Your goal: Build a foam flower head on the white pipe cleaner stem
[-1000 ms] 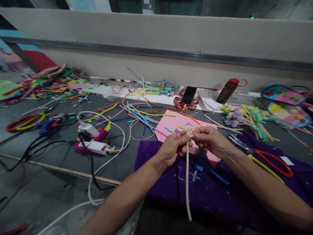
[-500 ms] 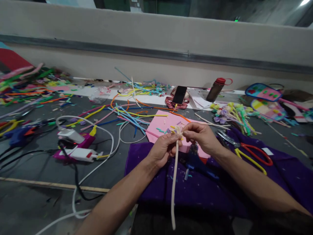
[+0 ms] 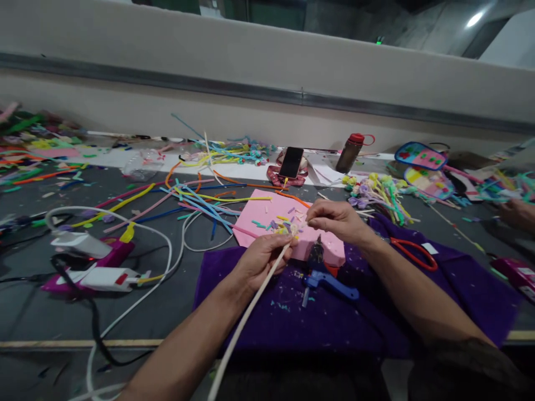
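My left hand (image 3: 264, 259) is closed on a long cream pipe cleaner (image 3: 247, 328), pinching it close to a small cream-and-yellow flower-like head (image 3: 292, 229). The free end of the stem slants down toward me. Just right of the head, my right hand (image 3: 337, 221) has thumb and forefinger pressed together; I cannot make out what is between them. Below the hands a blue glue gun (image 3: 330, 283) lies with its dark nozzle against a pink foam block (image 3: 334, 250). Short coloured pipe cleaner pieces (image 3: 261, 225) are scattered on the pink sheet (image 3: 251, 209).
A purple cloth (image 3: 259, 317) covers the near table. Red-handled scissors (image 3: 416, 253) lie right. White chargers (image 3: 104, 278) and cables are at left. Behind are loose pipe cleaners (image 3: 200, 209), a phone (image 3: 291, 161), a bottle (image 3: 349, 155) and finished flowers (image 3: 378, 195). Another person's hand (image 3: 518, 214) shows far right.
My right hand has drawn slightly away from the flower head. The stem's lower end has swung left and toward me. The view has turned right, bringing another person's hand in.
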Demonstrator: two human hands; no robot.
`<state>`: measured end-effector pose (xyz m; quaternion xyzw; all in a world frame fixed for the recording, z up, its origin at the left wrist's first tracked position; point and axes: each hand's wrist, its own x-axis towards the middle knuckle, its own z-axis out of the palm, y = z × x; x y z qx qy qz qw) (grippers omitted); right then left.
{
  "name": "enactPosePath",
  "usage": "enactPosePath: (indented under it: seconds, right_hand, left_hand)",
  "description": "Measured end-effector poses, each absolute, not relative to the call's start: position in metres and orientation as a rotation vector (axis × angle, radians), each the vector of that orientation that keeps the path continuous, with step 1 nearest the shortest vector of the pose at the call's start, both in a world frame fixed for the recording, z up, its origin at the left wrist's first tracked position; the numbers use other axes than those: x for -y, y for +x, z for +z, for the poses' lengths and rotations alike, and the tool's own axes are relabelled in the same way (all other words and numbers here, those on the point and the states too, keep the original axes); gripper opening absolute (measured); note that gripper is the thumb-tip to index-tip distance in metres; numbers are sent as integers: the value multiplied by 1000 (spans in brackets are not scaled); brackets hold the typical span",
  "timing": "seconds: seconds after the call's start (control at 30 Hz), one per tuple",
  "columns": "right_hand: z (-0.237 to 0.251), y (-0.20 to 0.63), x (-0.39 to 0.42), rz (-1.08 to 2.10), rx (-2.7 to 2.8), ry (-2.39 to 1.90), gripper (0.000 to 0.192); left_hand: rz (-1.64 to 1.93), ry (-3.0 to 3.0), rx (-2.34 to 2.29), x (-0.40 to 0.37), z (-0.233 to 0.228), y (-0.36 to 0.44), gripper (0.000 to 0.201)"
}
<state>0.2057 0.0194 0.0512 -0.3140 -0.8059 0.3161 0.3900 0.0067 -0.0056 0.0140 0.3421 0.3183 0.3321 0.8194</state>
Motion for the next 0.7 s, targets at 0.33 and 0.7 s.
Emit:
enactPosePath:
  seconds: [0.33,0.7]
  right_hand:
    - [53,211,-23,875,2182,-730,11]
    - [53,209,-21,851,2263,-753,7]
  left_hand:
    - [596,908,-795,8,15,9,18]
    - [540,981,-869,8,14,11,22]
